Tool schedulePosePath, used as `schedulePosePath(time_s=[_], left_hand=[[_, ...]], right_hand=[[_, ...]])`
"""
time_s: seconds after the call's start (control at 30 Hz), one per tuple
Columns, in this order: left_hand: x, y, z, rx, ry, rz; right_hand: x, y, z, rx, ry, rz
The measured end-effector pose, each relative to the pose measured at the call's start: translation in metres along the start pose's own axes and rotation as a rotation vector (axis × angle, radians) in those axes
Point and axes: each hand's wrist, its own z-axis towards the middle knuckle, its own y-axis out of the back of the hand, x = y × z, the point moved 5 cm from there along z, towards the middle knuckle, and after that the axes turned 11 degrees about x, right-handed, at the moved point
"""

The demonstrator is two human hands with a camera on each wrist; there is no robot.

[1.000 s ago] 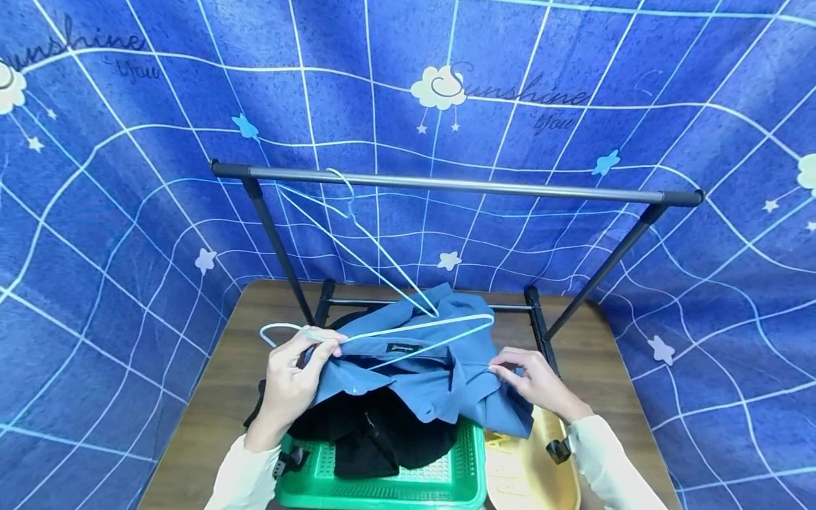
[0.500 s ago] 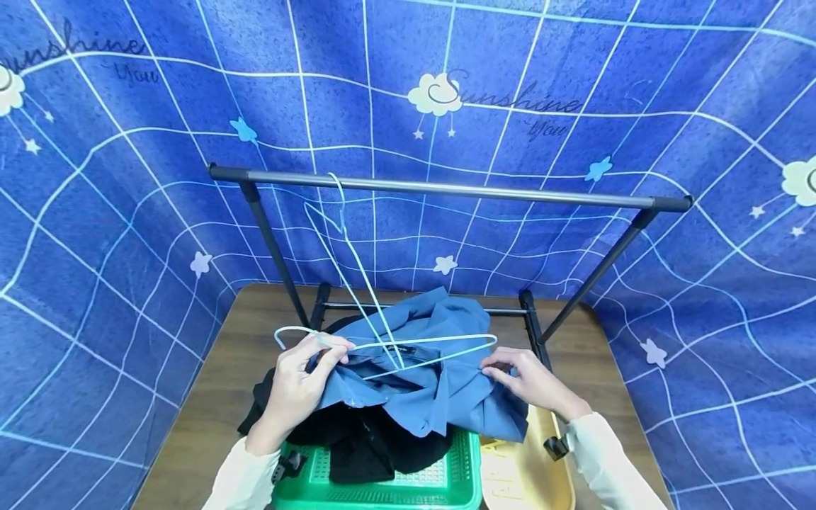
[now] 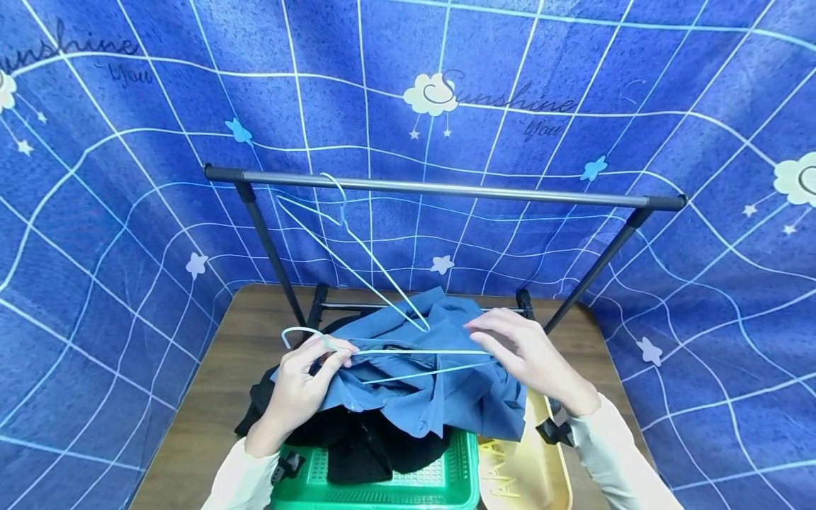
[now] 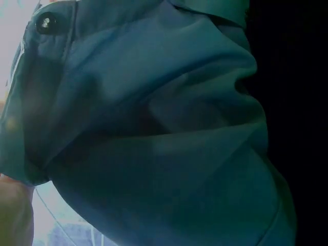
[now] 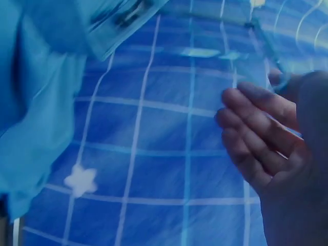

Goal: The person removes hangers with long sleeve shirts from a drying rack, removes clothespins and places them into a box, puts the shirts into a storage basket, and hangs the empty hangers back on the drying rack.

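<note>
My left hand (image 3: 302,382) pinches a pale blue-green clothes hanger (image 3: 414,352) near its hook, close to the collar of a blue buttoned shirt (image 3: 459,397). One arm of the hanger lies across the collar opening. Around the hanger's far end my right hand (image 3: 535,354) is raised, thumb and index finger apart. In the right wrist view the hanger's tip (image 5: 281,84) shows beside the loosely bent fingers (image 5: 251,148). Shirt fabric (image 4: 154,113) fills most of the left wrist view; only a bit of skin shows at its lower left.
Another hanger (image 3: 381,267) hangs from the rail (image 3: 446,188) of a black-ended metal rack. Beneath the shirt, a black garment (image 3: 360,453) lies over a green basket (image 3: 376,499). A yellow tray (image 3: 529,482) stands right of it on the wooden table (image 3: 217,368). A blue patterned curtain (image 3: 510,248) surrounds everything.
My right hand has let go of the shirt's right side and risen to the hanger's end. The held hanger has lowered toward the collar. The hanger on the rail has swung about.
</note>
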Motion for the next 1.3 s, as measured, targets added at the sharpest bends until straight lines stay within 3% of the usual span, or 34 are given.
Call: schedulePosePath(time_s=[0.23,0.4,0.5,0.7,0.93,1.03,1.2,1.23,1.3], left_hand=[[0.000,-0.004,0.000,0.009,-0.007,0.007],[-0.001,-0.007,0.002,0.002,-0.031,0.022],[-0.002,-0.009,0.003,0.006,-0.041,0.021],[-0.002,-0.009,0.003,0.051,-0.016,0.050],[-0.002,-0.001,-0.007,0.104,0.012,0.130],[0.007,0.012,-0.022,0.149,0.093,0.159],[0.029,0.026,-0.053,0.327,0.409,0.295],[0.031,0.026,-0.056,0.341,0.433,0.316],[0.032,0.026,-0.057,0.330,0.418,0.341]], right_hand=[[0.044,-0.012,0.022,0.097,0.080,-0.143],[0.058,-0.031,0.039,0.161,0.104,-0.213],[0.057,-0.040,0.044,0.162,0.104,-0.154],[0.042,-0.053,0.042,0.140,0.078,0.131],[0.028,-0.060,0.035,0.123,0.049,0.191],[0.025,-0.062,0.034,0.120,0.034,0.192],[0.022,-0.063,0.033,0.124,0.020,0.198],[0.021,-0.063,0.033,0.124,0.022,0.199],[0.021,-0.063,0.032,0.128,0.023,0.200]])
